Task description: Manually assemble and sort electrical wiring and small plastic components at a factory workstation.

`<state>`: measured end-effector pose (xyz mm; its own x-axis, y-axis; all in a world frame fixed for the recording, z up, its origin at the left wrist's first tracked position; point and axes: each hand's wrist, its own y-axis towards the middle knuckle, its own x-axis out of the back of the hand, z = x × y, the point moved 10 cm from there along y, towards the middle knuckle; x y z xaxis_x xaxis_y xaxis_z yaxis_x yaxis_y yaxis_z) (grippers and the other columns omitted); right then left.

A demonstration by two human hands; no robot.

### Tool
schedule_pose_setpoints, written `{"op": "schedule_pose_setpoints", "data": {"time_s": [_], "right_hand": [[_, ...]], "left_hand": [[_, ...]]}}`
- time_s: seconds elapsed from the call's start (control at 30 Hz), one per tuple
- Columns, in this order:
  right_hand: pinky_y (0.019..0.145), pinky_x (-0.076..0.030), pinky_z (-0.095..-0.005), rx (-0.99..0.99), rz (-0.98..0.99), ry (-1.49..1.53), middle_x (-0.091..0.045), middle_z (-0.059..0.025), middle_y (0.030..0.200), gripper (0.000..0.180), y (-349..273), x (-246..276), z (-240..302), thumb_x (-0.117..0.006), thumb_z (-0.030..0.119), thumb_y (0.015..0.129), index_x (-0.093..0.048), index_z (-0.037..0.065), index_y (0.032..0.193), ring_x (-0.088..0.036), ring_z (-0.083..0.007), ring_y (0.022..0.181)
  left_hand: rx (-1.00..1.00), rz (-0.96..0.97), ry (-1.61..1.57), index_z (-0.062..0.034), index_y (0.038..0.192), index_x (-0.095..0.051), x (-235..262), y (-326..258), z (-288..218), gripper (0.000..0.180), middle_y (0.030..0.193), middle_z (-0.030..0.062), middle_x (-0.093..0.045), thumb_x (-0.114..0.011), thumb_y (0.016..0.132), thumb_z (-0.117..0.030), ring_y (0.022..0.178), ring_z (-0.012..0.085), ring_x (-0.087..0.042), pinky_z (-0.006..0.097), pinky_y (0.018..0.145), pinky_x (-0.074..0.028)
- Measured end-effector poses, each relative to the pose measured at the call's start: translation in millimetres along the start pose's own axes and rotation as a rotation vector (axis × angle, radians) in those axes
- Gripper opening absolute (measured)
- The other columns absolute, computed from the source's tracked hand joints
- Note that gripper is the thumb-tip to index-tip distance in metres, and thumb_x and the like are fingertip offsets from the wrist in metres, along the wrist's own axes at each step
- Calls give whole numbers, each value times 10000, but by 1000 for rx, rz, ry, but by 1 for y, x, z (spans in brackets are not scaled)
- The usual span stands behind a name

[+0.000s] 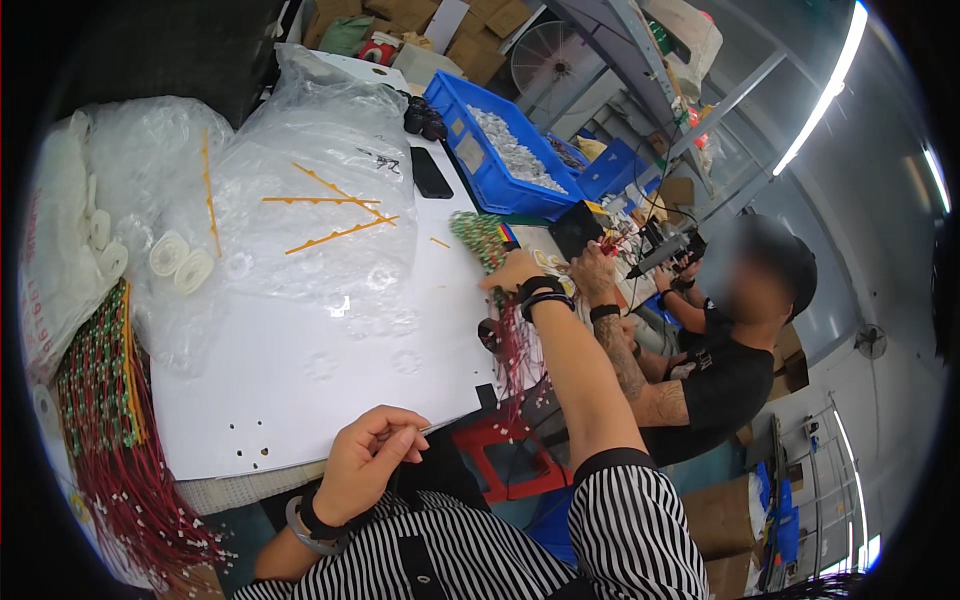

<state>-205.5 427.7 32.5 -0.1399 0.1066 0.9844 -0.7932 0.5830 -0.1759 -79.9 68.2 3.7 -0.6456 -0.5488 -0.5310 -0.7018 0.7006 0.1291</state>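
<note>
My right hand [513, 271] reaches to the table's right side, its fingers closed over a bunch of small green circuit boards [478, 236] where their dark red wires [512, 345] begin. These wires have white connectors at their ends and hang past the table edge. My left hand [375, 452] is above the near table edge, thumb and fingers pinched together. What it holds, if anything, is too small to make out. Strips of orange-yellow material [325, 236] lie on clear plastic bags [300, 150]. A larger pile of wired green boards [100, 385] rests at the left.
A blue crate [505, 150] of whitish small parts stands at the back, near a black phone [431, 172]. White rolls [180, 263] lie among the bags on the white tabletop [300, 410]. A co-worker [720, 340] works at the right. A red stool [510, 465] stands below.
</note>
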Motion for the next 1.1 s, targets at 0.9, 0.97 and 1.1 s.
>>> {"op": "schedule_pose_setpoints", "data": {"time_s": [0.9, 0.97, 1.1], "right_hand": [[887, -425, -441, 649, -376, -225, -616, -106, 1090, 483, -123, -11, 119, -633, 440, 790, -612, 69, 1099, -513, -287, 1129], [911, -405, -446, 696, -421, -201, -609, -109, 1122, 513, -129, -18, 113, -626, 436, 796, -584, 72, 1155, -493, -293, 1158], [905, -413, -460, 761, -452, -131, -586, -144, 1169, 555, -144, -8, 98, -619, 410, 816, -520, 55, 1231, -500, -320, 1158]], "left_hand": [[56, -16, 116, 20, 1067, -583, -19, 1, 10, 179, 859, 60, -615, -496, 955, -90, 765, 86, -569, 210, 718, -479], [64, 5, 126, 19, 1068, -583, -25, 4, 12, 181, 859, 60, -615, -496, 956, -93, 763, 84, -569, 211, 718, -480], [87, 14, 144, 17, 1068, -585, -35, 9, 16, 182, 860, 57, -616, -495, 956, -93, 760, 84, -568, 209, 714, -478]]}}
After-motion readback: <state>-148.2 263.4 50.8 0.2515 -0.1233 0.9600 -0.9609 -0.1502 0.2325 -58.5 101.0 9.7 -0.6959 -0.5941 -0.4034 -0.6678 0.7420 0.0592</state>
